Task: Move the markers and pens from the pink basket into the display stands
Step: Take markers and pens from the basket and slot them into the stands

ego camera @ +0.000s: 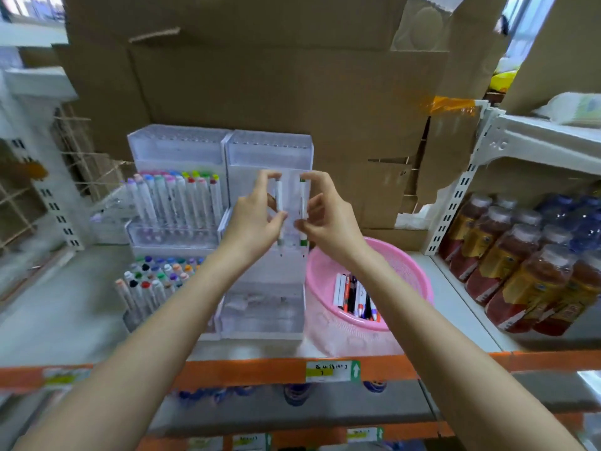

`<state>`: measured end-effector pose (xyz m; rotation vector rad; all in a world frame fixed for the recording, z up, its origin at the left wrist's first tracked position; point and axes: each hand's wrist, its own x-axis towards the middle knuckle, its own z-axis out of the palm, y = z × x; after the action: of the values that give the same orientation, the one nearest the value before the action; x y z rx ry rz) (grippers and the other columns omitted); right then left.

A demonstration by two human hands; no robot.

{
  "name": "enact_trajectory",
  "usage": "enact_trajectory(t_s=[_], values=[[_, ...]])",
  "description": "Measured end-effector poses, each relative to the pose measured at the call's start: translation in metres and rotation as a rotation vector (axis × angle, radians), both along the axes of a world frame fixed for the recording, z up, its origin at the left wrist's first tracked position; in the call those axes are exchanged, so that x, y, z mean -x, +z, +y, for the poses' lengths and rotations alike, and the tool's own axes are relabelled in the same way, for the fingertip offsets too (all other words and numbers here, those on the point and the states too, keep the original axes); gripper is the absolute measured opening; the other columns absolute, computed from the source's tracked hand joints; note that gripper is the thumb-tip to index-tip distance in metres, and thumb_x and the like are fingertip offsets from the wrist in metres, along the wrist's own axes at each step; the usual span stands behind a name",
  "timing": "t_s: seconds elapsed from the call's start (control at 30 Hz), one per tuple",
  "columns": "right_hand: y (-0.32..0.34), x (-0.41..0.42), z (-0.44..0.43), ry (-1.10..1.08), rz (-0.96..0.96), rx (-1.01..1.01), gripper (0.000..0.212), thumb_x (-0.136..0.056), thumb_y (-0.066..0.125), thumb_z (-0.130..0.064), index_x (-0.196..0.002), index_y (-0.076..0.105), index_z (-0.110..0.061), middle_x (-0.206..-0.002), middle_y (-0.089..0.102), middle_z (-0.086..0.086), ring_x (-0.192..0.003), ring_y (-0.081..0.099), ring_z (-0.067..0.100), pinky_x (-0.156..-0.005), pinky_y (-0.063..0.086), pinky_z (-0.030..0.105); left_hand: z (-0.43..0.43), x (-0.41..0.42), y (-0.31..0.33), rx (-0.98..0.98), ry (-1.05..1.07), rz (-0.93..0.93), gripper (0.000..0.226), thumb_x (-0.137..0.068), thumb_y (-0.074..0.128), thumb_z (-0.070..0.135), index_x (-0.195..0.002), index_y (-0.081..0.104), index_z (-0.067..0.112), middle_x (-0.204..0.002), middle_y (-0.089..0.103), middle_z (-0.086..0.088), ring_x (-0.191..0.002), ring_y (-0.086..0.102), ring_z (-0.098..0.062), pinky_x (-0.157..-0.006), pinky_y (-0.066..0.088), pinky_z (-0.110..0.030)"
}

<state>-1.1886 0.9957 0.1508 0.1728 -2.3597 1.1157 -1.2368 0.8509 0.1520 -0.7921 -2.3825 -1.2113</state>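
My left hand (pixel 258 216) holds a white pen (pixel 279 203) upright in front of the right clear display stand (pixel 270 151). Close beside it, my right hand (pixel 325 213) grips a white pen with green ends (pixel 303 206), also upright. Both pens hang over that stand's middle tier, whose tiers look bare. The left display stand (pixel 177 148) carries rows of colour-capped markers (pixel 177 196) on two tiers. The pink basket (pixel 413 271) sits right of the stands with several pens (pixel 356 297) lying in it.
Large cardboard boxes (pixel 276 76) fill the shelf behind the stands. A white shelf upright (pixel 455 196) stands right of the basket, with rows of dark bottles (pixel 520 255) beyond it. The orange shelf edge (pixel 227 372) runs across the front. Wire racking (pixel 39 190) stands at left.
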Motion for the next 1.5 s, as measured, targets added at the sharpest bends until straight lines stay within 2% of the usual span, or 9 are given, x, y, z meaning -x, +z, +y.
enact_trajectory(t_s=[0.13,0.27,0.53,0.67,0.97,1.2,1.33,1.43,1.5], values=[[0.011,0.019,-0.041,0.045,0.031,0.03,0.065,-0.078,0.075,-0.004,-0.128,0.04,-0.025,-0.083,0.057,0.009,-0.067,0.064,0.018,-0.066,0.057,0.043,-0.045,0.011,0.009,-0.056,0.031,0.009,0.056,-0.086,0.066,0.009,-0.13,0.035,0.026,-0.087,0.058,-0.003,-0.067,0.063,-0.019,-0.066,0.056,-0.045],[0.018,0.044,-0.085,0.077,0.052,0.068,0.067,-0.079,0.075,-0.004,-0.131,0.038,-0.021,-0.081,0.054,0.005,-0.068,0.064,0.023,-0.064,0.057,0.046,-0.091,0.024,0.017,-0.088,0.062,0.035,0.054,-0.087,0.063,0.007,-0.131,0.037,0.023,-0.081,0.056,0.003,-0.064,0.06,-0.013,-0.062,0.052,-0.033],[0.024,0.084,-0.156,0.057,0.11,0.073,0.065,-0.081,0.072,0.0,-0.131,0.039,-0.022,-0.076,0.048,-0.001,-0.063,0.054,0.013,-0.062,0.052,0.026,-0.159,0.065,0.029,-0.117,0.064,0.132,0.049,-0.085,0.069,0.013,-0.126,0.044,0.022,-0.08,0.059,0.0,-0.068,0.062,-0.012,-0.064,0.051,-0.028],[0.024,0.099,-0.176,-0.027,0.157,0.068,0.06,-0.081,0.071,-0.001,-0.13,0.041,-0.02,-0.077,0.054,0.008,-0.069,0.06,0.023,-0.061,0.052,0.027,-0.171,0.083,0.033,-0.153,-0.004,0.168,0.05,-0.081,0.072,0.009,-0.123,0.046,0.018,-0.081,0.059,0.001,-0.074,0.063,-0.006,-0.063,0.051,-0.016],[0.014,0.115,-0.194,-0.166,0.245,0.001,0.057,-0.083,0.07,-0.004,-0.131,0.042,-0.016,-0.072,0.051,-0.007,-0.067,0.059,0.019,-0.064,0.052,0.033,-0.18,0.109,0.026,-0.16,-0.113,0.213,0.046,-0.08,0.074,0.009,-0.118,0.047,0.012,-0.084,0.052,0.012,-0.071,0.059,0.0,-0.063,0.045,-0.006],[0.004,0.119,-0.199,-0.188,0.288,-0.039,0.056,-0.083,0.071,-0.004,-0.131,0.044,-0.014,-0.077,0.049,-0.016,-0.067,0.06,0.013,-0.06,0.048,0.018,-0.182,0.117,0.018,-0.108,-0.17,0.238,0.042,-0.082,0.072,0.01,-0.116,0.048,0.012,-0.088,0.061,0.002,-0.074,0.059,0.003,-0.066,0.049,-0.01],[0.001,0.12,-0.2,-0.199,0.254,-0.034,0.06,-0.081,0.071,-0.002,-0.132,0.043,-0.016,-0.08,0.05,-0.018,-0.069,0.059,0.008,-0.062,0.046,0.014,-0.183,0.119,0.013,-0.085,-0.206,0.251,0.043,-0.08,0.072,0.005,-0.117,0.051,0.01,-0.079,0.055,0.017,-0.07,0.056,0.009,-0.066,0.045,-0.005],[-0.001,0.12,-0.2,-0.194,0.245,-0.014,0.061,-0.08,0.07,0.001,-0.132,0.042,-0.016,-0.083,0.056,-0.011,-0.067,0.059,0.009,-0.062,0.045,0.013,-0.184,0.122,0.01,-0.061,-0.218,0.265,0.043,-0.08,0.073,0.004,-0.117,0.052,0.008,-0.08,0.05,0.026,-0.07,0.054,0.009,-0.068,0.039,0.001],[-0.002,0.119,-0.201,-0.189,0.235,-0.012,0.062,-0.08,0.07,0.0,-0.132,0.042,-0.018,-0.087,0.06,-0.004,-0.069,0.059,0.009,-0.061,0.045,0.011,-0.184,0.123,0.008,-0.062,-0.217,0.254,0.042,-0.08,0.073,0.006,-0.116,0.052,0.008,-0.08,0.053,0.018,-0.071,0.054,0.002,-0.069,0.039,0.001]])
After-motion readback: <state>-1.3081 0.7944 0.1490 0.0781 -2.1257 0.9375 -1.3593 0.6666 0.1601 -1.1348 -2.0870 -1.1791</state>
